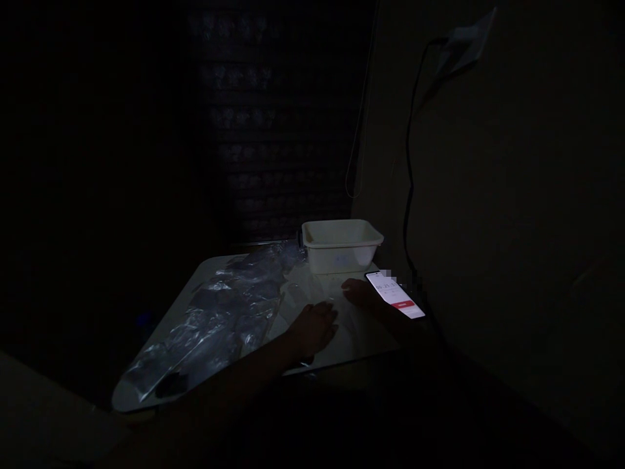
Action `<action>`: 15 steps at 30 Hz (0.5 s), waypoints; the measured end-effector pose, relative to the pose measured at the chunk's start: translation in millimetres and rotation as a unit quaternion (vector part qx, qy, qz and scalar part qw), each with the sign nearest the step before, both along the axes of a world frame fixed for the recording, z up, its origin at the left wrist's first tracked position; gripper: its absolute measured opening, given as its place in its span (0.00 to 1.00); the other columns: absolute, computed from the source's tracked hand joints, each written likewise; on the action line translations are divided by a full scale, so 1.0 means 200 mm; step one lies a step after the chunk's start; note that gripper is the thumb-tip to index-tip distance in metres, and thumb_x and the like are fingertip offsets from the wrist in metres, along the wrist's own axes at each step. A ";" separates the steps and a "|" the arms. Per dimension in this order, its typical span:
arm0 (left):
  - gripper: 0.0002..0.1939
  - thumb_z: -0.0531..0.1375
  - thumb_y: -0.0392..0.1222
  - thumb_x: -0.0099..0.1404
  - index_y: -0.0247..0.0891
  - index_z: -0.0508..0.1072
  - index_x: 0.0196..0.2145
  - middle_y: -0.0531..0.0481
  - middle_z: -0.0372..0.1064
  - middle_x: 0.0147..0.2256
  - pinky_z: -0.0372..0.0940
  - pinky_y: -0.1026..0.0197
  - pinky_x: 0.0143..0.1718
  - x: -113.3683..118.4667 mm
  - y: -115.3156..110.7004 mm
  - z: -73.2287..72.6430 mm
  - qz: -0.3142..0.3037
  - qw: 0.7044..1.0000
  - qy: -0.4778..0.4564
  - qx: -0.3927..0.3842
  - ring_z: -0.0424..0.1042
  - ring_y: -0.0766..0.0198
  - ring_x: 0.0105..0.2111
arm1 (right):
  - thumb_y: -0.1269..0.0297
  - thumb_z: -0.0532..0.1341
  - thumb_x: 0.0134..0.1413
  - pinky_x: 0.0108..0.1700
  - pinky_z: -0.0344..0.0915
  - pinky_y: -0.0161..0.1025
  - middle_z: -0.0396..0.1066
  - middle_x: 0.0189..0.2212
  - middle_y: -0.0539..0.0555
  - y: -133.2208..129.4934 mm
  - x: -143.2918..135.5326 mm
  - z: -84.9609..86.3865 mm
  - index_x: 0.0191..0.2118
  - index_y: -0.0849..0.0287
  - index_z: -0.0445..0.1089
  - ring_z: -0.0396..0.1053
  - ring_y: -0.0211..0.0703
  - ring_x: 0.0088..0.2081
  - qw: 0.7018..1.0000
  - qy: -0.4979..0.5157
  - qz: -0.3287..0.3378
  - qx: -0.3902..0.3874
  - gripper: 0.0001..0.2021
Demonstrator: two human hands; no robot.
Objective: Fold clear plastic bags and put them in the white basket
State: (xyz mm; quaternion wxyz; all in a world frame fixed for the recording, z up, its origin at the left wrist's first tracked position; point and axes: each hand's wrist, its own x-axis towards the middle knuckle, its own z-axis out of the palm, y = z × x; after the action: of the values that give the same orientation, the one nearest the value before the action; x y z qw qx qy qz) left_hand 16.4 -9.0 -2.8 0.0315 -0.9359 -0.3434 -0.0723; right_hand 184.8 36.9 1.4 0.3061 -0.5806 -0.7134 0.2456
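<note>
The scene is very dark. My left hand [315, 327] is over the front part of the white table [342, 345], its fingers bent and pointing right; whether anything is under them is too dark to tell. My right hand [361, 294] is a little farther back, beside the lit phone [396, 296], its fingers mostly in shadow. Between and behind the hands, something thin and clear, perhaps plastic, lies faintly on the tabletop. Crumpled clear plastic bags [215, 326] cover the table's left part, left of my left hand.
A white plastic tub [342, 257] stands at the table's back right. A dark cable [409, 182] hangs from a wall outlet [463, 49] down behind the phone. A small dark object [172, 384] lies at the front left edge. Dark blinds are behind.
</note>
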 end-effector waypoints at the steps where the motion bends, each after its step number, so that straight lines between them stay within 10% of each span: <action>1: 0.18 0.42 0.43 0.59 0.34 0.57 0.46 0.42 0.54 0.48 0.51 0.56 0.44 0.00 0.01 0.00 -0.001 1.000 0.001 0.000 0.54 0.59 0.47 | 0.69 0.53 0.40 0.31 0.60 0.37 0.68 0.26 0.54 -0.02 0.02 -0.01 0.28 0.59 0.63 0.65 0.41 0.29 0.999 -0.045 -0.006 0.015 0.05; 15: 0.25 0.33 0.49 0.61 0.36 0.51 0.51 0.42 0.48 0.52 0.43 0.49 0.47 0.00 0.09 -0.01 0.005 0.998 0.030 -0.047 0.47 0.60 0.52 | 0.54 0.57 0.39 0.39 0.56 0.42 0.64 0.35 0.58 -0.03 0.10 -0.11 0.43 0.61 0.62 0.61 0.46 0.38 0.946 -0.287 0.058 0.136 0.23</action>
State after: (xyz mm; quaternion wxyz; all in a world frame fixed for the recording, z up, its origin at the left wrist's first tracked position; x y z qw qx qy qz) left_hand 16.2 8.9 -5.2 -0.0021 -0.9362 -0.3504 -0.0280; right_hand 205.3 30.1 -20.3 0.1501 -0.5365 -0.8304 -0.0134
